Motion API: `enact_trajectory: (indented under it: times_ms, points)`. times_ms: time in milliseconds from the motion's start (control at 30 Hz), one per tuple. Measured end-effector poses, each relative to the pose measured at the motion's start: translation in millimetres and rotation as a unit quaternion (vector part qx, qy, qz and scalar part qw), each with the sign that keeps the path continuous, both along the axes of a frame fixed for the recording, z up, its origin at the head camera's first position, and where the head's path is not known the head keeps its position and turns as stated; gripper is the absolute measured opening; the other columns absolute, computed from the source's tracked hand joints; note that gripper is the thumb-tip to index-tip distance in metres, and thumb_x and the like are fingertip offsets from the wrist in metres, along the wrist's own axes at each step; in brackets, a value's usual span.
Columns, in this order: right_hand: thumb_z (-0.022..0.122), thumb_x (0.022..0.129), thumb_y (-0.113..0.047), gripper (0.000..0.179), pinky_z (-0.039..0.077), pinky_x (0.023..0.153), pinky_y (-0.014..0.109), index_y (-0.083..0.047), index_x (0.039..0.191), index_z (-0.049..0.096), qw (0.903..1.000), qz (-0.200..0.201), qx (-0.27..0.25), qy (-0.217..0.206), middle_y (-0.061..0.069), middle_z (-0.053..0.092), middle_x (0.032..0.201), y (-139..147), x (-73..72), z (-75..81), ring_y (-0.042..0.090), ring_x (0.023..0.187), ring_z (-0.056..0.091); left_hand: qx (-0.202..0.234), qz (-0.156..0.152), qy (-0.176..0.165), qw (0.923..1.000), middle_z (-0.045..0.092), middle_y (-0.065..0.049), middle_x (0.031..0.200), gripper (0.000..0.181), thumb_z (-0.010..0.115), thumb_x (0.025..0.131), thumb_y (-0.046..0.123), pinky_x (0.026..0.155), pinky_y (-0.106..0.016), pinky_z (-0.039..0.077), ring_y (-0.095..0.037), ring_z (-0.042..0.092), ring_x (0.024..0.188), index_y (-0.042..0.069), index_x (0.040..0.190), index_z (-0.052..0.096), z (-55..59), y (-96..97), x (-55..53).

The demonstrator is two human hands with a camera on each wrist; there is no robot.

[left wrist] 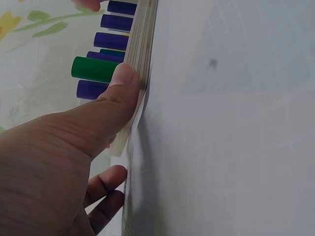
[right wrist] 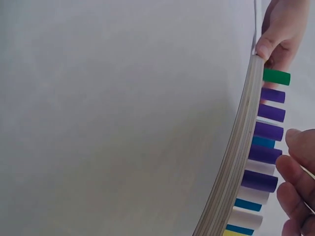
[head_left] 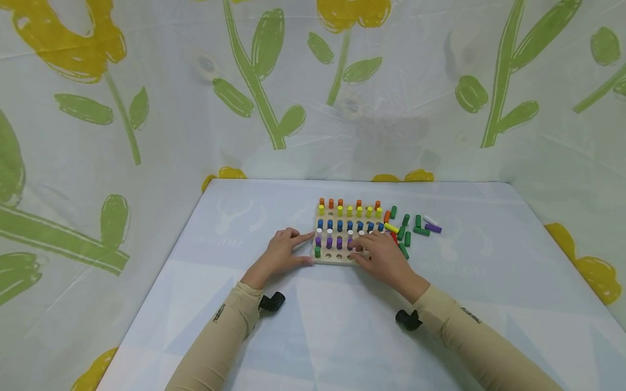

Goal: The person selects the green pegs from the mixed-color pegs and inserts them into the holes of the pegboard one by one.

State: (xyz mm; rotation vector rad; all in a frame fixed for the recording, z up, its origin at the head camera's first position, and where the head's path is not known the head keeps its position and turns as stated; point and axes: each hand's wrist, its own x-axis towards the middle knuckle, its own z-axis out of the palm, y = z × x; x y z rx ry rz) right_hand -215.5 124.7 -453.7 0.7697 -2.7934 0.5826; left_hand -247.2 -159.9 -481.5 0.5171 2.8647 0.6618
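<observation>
A wooden peg board (head_left: 334, 262) lies on the table, with rows of orange, yellow, blue, white and purple pegs upright in it. One green peg (head_left: 317, 252) stands at the front row's left end, next to bare holes. My left hand (head_left: 283, 251) touches the board's left side with an extended index finger. Its thumb (left wrist: 124, 78) presses the front edge by the green peg. My right hand (head_left: 386, 259) hovers over the front right part, fingertips beside a purple peg (right wrist: 266, 154). I see nothing between them; contact with that peg is unclear. This hand hides several holes and pegs.
Loose pegs lie right of the board: several green pegs (head_left: 408, 239), a purple peg (head_left: 433, 228), a white peg (head_left: 431, 220), a yellow peg (head_left: 391, 228), plus red and orange ones. A flower-patterned curtain (head_left: 323, 146) stands behind the pale table (head_left: 313, 331).
</observation>
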Motion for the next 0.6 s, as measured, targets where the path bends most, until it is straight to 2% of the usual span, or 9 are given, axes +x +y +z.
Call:
enact_trajectory:
  times_ms: [200,600]
  points:
    - [0.08,0.09,-0.023,0.017,0.046,0.091,0.046,-0.016,0.105,0.076,1.0,-0.003,0.004,0.006,-0.007,0.07,0.091,6,-0.3,-1.5,0.018,0.09,0.056,-0.002,-0.002,-0.002,1.0,0.048,-0.01,0.13,0.076,0.078,0.086,0.051,0.103,-0.046,0.037,-0.029,0.041,0.118,0.032,0.154,0.047,0.2,-0.1,0.7]
    - [0.081,0.089,-0.024,0.018,0.043,0.095,0.046,-0.016,0.105,0.076,0.9999,-0.01,0.008,0.002,-0.004,0.074,0.096,18,-1.2,-1.0,0.018,0.092,0.058,-0.002,-0.002,-0.003,1.0,0.048,-0.01,0.129,0.076,0.077,0.087,0.051,0.103,-0.046,0.037,-0.028,0.04,0.118,0.032,0.154,0.047,2.2,1.0,0.7]
